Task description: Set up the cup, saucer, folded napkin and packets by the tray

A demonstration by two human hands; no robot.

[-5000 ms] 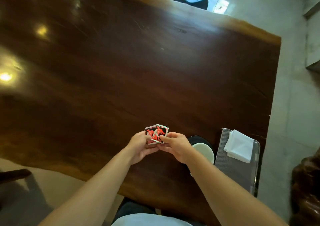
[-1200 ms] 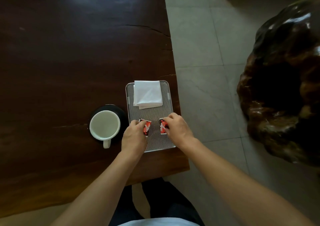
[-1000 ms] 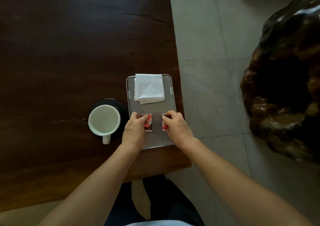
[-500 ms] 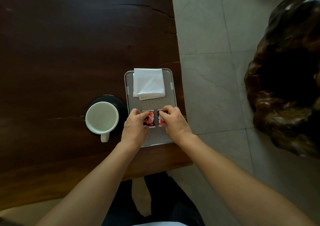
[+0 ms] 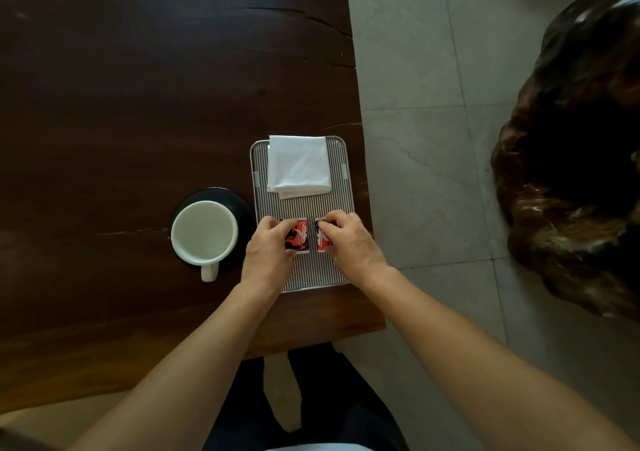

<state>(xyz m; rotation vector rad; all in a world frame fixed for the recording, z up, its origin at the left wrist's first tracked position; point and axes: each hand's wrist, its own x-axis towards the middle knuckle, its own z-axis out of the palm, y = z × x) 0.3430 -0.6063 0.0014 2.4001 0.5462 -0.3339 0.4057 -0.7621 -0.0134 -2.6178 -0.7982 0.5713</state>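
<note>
A ribbed silver tray (image 5: 304, 208) lies at the dark table's right edge. A folded white napkin (image 5: 298, 166) rests on its far half. Two red packets lie side by side on its near half. My left hand (image 5: 268, 255) pinches the left packet (image 5: 299, 237) flat against the tray. My right hand (image 5: 349, 239) pinches the right packet (image 5: 321, 241), partly covering it. Left of the tray stands a white cup (image 5: 203, 233) on a black saucer (image 5: 239, 204), handle pointing toward me.
The dark wooden table (image 5: 138, 104) ends just right of the tray, above grey floor tiles (image 5: 415, 139). A large dark glossy wooden mass (image 5: 581, 145) stands on the floor at the right. My legs show below the table's near edge.
Five seconds ago both hands held the packets together over the table. Since then the packets came down onto the tray's near half and were drawn closer side by side.
</note>
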